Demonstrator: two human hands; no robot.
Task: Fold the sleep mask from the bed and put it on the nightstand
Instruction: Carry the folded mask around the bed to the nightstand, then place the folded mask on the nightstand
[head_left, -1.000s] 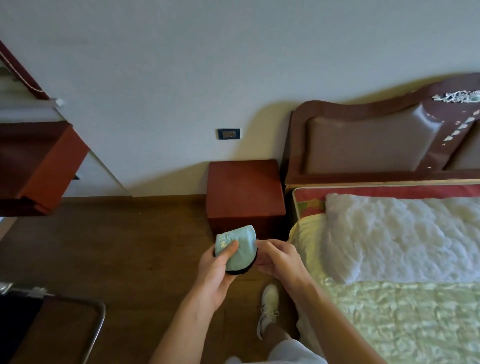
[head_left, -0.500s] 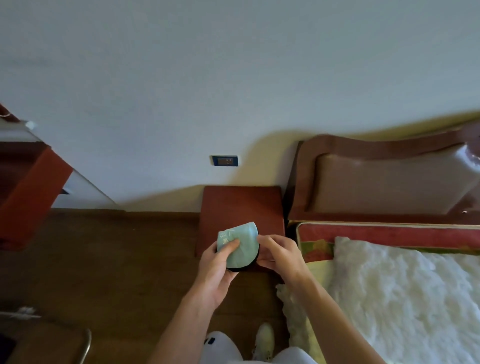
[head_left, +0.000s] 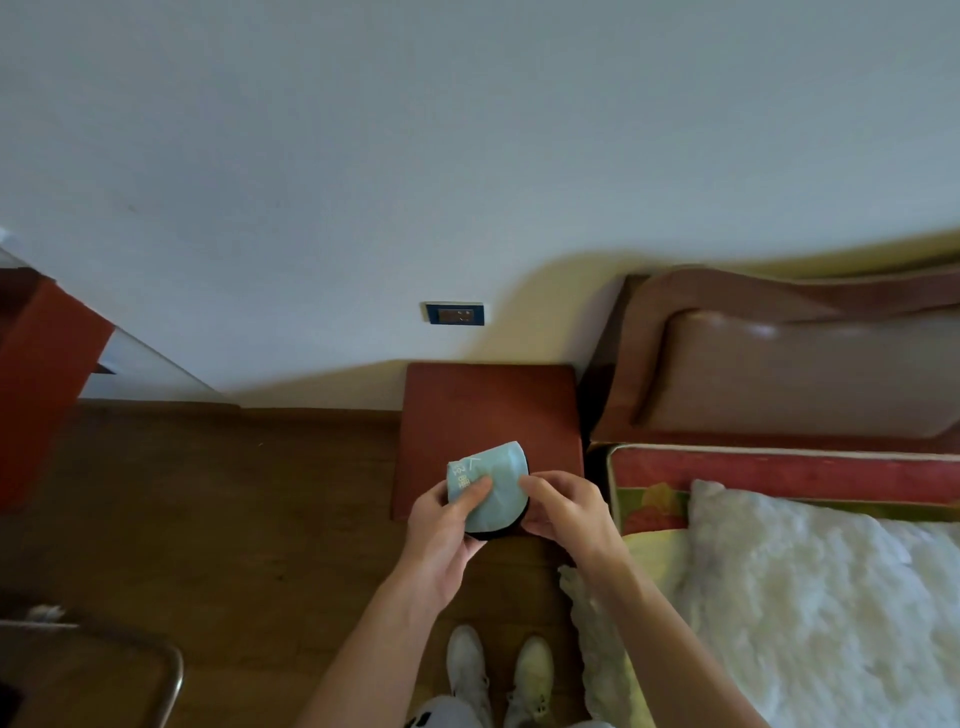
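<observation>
Holding the folded pale-green fabric sleep mask (head_left: 485, 486), the left hand (head_left: 441, 525) and right hand (head_left: 563, 512) both pinch it, just above the near edge of the red-brown square nightstand surface (head_left: 488, 410). Released there, it may unfold or slip off.

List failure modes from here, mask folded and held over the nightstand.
1. The folded pale-green sleep mask with black underside is kept folded only by the left hand and right hand; once released it may spring open.
2. It sits over the near edge of the reddish-brown square nightstand; set down there, it could slide onto the wooden floor.
3. Each grip is fingertip-light, so a mid-air slip seems possible.
</observation>
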